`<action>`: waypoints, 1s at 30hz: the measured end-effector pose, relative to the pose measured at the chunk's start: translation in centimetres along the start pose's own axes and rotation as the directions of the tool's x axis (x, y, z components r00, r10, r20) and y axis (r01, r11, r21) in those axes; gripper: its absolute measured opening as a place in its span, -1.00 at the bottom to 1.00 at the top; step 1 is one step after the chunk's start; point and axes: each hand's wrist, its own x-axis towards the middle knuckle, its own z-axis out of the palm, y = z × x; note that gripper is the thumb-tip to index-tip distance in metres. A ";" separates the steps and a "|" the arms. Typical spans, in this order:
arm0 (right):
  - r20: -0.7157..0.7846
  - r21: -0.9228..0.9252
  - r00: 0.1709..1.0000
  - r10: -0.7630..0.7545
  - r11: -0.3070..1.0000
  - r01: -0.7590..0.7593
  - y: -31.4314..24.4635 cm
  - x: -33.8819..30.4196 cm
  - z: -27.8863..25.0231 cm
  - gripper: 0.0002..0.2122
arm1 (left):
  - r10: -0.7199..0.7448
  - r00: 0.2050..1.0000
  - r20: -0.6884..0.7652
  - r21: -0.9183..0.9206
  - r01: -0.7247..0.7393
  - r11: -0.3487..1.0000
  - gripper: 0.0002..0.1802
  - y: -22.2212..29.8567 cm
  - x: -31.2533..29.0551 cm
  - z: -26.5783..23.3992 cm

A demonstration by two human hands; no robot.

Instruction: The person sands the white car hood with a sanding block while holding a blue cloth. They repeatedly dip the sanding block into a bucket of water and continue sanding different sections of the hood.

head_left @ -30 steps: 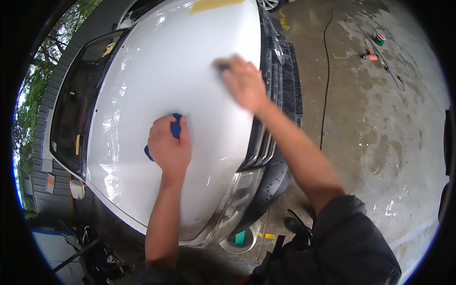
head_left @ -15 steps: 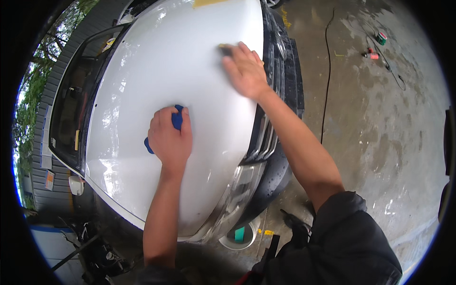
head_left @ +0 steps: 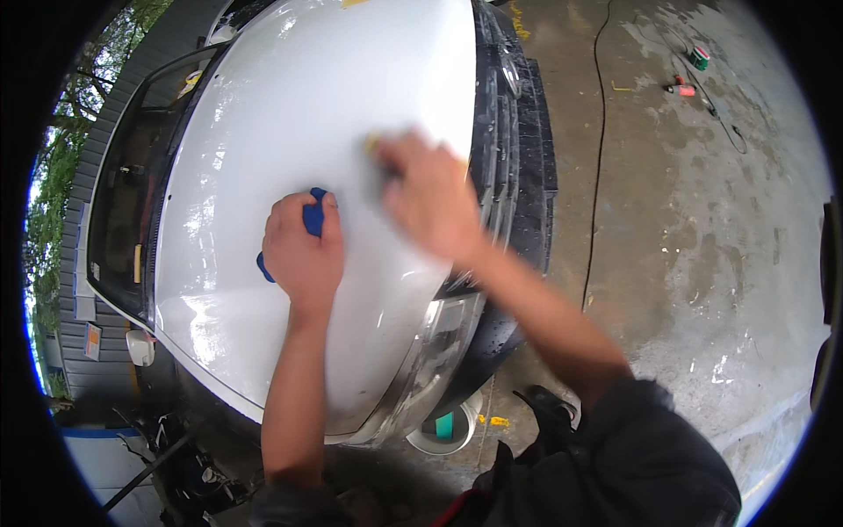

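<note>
A white car hood [head_left: 263, 114] spreads out below me. My left hand [head_left: 303, 250] rests on its middle, fingers curled round a bunched blue cloth [head_left: 314, 215] that shows beside the thumb and under the palm's left side. To the right, close to the grille edge, my right hand [head_left: 430, 193] lies over the paint, smeared by motion. A flat yellow-edged piece [head_left: 372, 143] pokes out past its fingertips and at its other side; its kind is too blurred to make out.
The black grille [head_left: 496, 176] and a headlight [head_left: 435, 338] edge the hood. Below the headlight stands a white bucket [head_left: 464, 436] with something green inside. A black cable [head_left: 595, 176] runs along the wet concrete floor, and a red tool [head_left: 680, 89] lies farther right.
My right hand has swept toward me and slightly left across the hood, taking the yellow-edged piece along. My left hand keeps its hold on the blue cloth; the whole view has shifted a little.
</note>
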 end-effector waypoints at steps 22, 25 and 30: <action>-0.400 -0.004 0.914 -0.068 0.997 0.072 8.6 9.0 -5.0 -0.43 | 0.023 0.998 -0.050 -0.091 -0.027 0.995 -0.77 1.8 1.9 1.2; -0.090 0.112 0.984 0.156 0.983 -0.145 3.0 5.6 -3.1 -0.47 | -0.024 1.000 -0.017 -0.011 0.024 1.000 -0.77 0.1 0.2 0.3; -0.075 0.070 0.977 -0.199 0.976 0.204 0.5 -6.5 2.4 -0.42 | -0.005 0.999 -0.035 -0.078 0.002 0.997 -0.76 -0.1 0.2 0.9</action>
